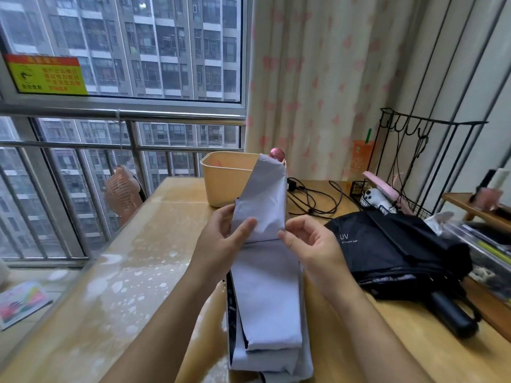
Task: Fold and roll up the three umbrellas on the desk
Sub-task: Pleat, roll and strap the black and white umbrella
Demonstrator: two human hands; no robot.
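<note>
Pinching pale umbrella point(265, 294): left hand point(221, 239), right hand point(312, 244); glossy desk point(138, 272), window point(124, 45), curtain point(318, 78) behind.

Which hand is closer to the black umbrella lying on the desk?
The right hand: it pinches one edge of the white umbrella, just left of the black umbrella. The left hand grips the opposite edge, farther away.

1. Bench point(132, 272), left half: bare top, you may pass freely.
2. Yellow bin point(221, 183), far middle: blocks your forward reach.
3. Black cables point(312, 197), right of bin: loose loops.
4. Black umbrella point(395, 250), right: fills bench there.
</note>
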